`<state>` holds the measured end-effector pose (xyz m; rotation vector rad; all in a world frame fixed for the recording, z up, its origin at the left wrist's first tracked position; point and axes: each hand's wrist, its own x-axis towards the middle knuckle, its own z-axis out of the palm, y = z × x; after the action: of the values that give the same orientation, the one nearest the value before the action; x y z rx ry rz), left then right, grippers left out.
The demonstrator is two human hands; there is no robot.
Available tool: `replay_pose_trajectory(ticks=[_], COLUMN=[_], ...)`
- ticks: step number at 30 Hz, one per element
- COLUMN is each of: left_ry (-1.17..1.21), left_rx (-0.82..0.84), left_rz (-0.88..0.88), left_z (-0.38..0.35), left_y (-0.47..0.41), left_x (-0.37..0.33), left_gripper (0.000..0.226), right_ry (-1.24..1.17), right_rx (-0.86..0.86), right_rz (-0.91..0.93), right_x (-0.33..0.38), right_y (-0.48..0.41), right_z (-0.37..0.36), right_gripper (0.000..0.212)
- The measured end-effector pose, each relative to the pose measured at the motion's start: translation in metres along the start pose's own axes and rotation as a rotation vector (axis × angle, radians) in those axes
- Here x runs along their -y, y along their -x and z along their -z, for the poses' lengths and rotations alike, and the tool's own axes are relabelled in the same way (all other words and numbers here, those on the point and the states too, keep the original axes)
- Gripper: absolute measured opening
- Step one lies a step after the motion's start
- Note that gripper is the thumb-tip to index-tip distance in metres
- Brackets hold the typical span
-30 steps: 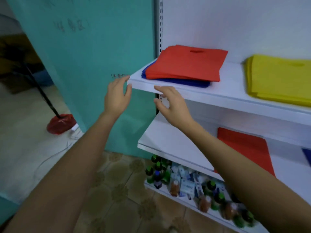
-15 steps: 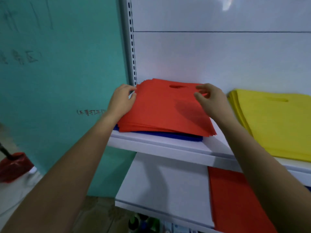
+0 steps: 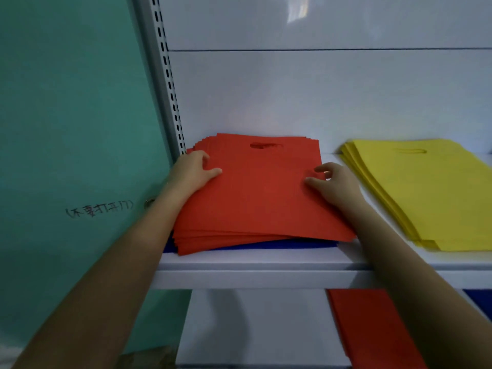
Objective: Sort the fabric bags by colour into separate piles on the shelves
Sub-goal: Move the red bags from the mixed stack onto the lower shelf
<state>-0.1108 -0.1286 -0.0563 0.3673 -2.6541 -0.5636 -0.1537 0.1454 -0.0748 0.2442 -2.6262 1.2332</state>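
Head view: fanned red bags [image 3: 261, 198] atop blue bags [image 3: 292, 245], left hand [image 3: 191, 173] and right hand [image 3: 335, 185] fingers clamping edges.

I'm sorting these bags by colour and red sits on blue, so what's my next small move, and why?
Probably lift the red stack clear of the blue bags beneath it. Your left hand grips its left edge, your right hand rests at its right edge, and a red bag already lies on the lower shelf.
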Motion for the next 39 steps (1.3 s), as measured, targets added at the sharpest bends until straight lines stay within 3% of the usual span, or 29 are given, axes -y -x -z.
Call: replay_pose_trajectory(ticks=[8, 18, 26, 30, 35, 39], left_ry=[0.218, 0.368, 0.441, 0.563, 0.43, 0.451], left_rx=[-0.064, -0.22, -0.265, -0.117, 0.113, 0.199], left_rz=[-0.06, -0.14, -0.331, -0.444, -0.624, -0.737], left_z=[-0.007, -0.003, 0.016, 0.027, 0.036, 0.027], left_y=[0.002, 0.005, 0.017, 0.023, 0.039, 0.074], left_x=[-0.002, -0.004, -0.018, -0.028, -0.057, -0.093], left_gripper=[0.043, 0.017, 0.032, 0.037, 0.048, 0.055], right_ry=[0.058, 0.004, -0.118, -0.125, -0.082, -0.022], right_rx=[-0.137, -0.222, -0.346, -0.415, -0.476, -0.534], right_rz=[0.18, 0.349, 0.245, 0.204, 0.164, 0.082], right_x=[-0.002, 0.0, 0.004, -0.002, -0.016, -0.04], right_y=[0.011, 0.018, 0.051, 0.092, 0.146, 0.191], right_z=[-0.002, 0.004, 0.025, 0.035, 0.058, 0.08], right_gripper=[0.04, 0.022, 0.029, 0.043, 0.056, 0.055])
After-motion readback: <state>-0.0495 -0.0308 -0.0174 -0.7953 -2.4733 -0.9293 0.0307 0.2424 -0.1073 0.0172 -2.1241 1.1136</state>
